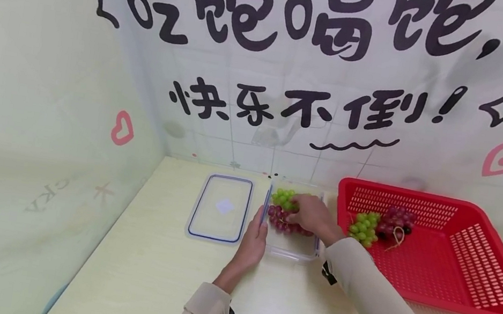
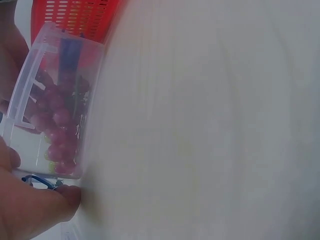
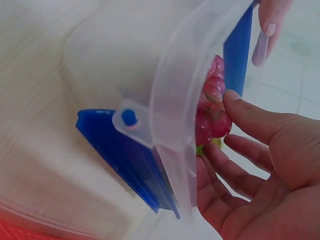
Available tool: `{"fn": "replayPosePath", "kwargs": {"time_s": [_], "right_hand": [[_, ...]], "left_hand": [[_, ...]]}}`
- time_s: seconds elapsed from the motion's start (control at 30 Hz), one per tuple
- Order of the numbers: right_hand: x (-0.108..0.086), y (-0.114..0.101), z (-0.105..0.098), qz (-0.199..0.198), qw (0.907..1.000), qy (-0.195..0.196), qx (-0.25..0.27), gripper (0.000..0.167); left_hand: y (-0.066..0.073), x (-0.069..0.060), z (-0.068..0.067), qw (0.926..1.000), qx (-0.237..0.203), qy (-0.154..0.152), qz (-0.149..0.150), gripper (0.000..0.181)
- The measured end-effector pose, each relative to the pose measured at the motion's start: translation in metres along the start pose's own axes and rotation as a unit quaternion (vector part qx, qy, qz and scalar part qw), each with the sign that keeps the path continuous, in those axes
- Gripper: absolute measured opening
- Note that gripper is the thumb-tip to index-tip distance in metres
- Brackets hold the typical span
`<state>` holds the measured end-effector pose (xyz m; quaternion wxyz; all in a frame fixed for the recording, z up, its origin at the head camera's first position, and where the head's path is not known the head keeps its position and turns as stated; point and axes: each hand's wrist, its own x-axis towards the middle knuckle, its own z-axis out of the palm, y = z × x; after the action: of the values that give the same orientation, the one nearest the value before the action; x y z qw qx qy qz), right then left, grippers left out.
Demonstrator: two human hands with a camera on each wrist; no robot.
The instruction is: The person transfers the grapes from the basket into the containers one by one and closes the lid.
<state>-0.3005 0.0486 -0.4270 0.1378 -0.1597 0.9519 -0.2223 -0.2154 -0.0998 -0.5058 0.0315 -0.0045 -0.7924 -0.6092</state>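
Observation:
A clear food container (image 1: 288, 253) with blue-edged side flaps stands on the table. Inside lie a bunch of green grapes (image 1: 282, 197) at the back and red grapes (image 1: 284, 227) in front. My left hand (image 1: 254, 241) grips the container's left side, thumb and fingers about the flap. My right hand (image 1: 316, 216) reaches in from the right, fingers and thumb curled about the green grapes, close against the red ones. In the right wrist view the container wall hides some fingertips, and red grapes (image 3: 212, 120) show beside the thumb.
The container's lid (image 1: 219, 209), clear with a blue seal, lies flat on the left. On the right a red basket (image 1: 428, 281) holds more green grapes (image 1: 364, 228) and dark red grapes (image 1: 397, 222). A printed wall covering (image 1: 252, 149) rises behind the table.

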Motion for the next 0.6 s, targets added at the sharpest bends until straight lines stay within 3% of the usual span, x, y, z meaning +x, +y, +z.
{"fn": "replayPosePath", "kwargs": {"time_s": [0.2,0.4,0.6], "right_hand": [[-0.006,0.006,-0.017,-0.013,0.9997,0.021,0.001,0.035],[-0.017,0.008,-0.052,-0.021,0.9971,0.048,0.055,0.029],[-0.027,0.019,-0.082,-0.019,0.9936,0.083,0.074,0.029]], "left_hand": [[0.003,0.001,0.005,1.0000,-0.005,-0.005,-0.002,0.054],[0.005,0.003,0.005,0.9999,-0.010,-0.005,-0.009,0.054],[0.001,0.000,0.001,0.9996,-0.003,0.000,-0.028,0.054]]}}
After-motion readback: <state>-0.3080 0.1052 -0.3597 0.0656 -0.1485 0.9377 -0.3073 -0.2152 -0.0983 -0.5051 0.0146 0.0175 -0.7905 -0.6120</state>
